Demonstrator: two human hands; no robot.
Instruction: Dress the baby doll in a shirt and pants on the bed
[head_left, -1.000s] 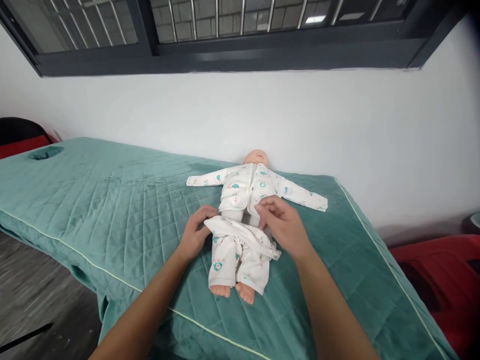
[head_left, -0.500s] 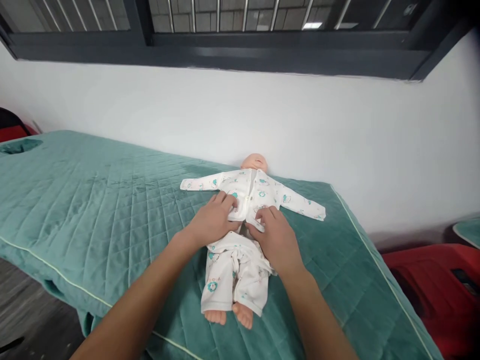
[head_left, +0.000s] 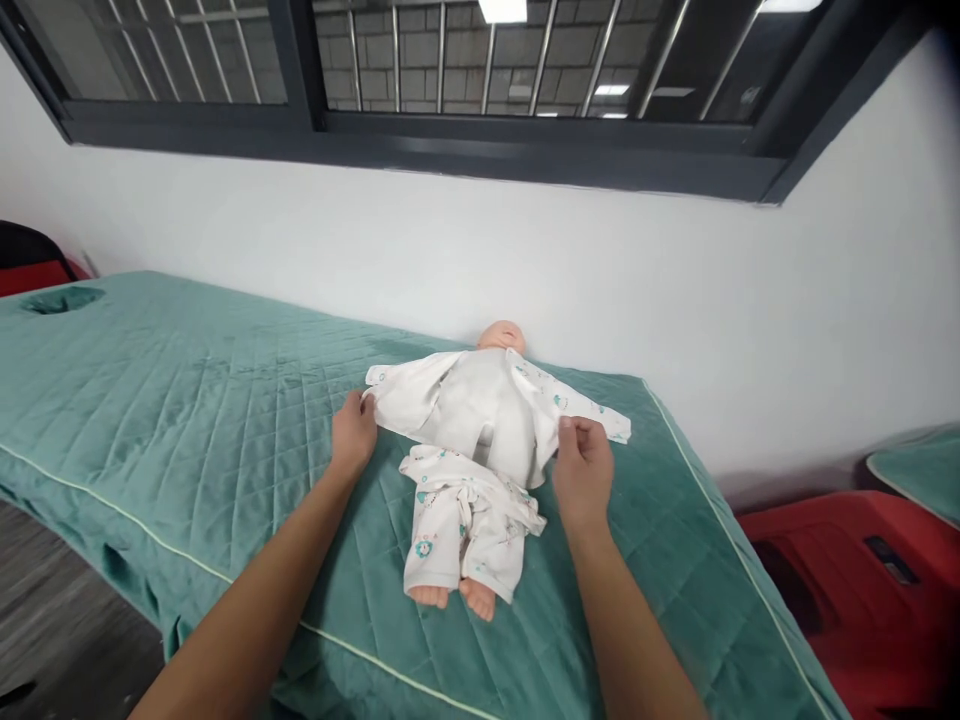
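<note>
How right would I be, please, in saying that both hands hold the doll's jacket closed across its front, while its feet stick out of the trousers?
The jacket is not closed: in the head view, the left hand and right hand hold it spread open, with the doll's white torso showing between them. The feet do stick out of the trousers.

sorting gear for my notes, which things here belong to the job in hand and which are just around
In the job:
- doll
- printed jacket, fronts held apart by left hand and right hand
- printed trousers

Just around:
- quilted green cover, under the doll
- red plastic item, perhaps a chair
- barred window
</note>
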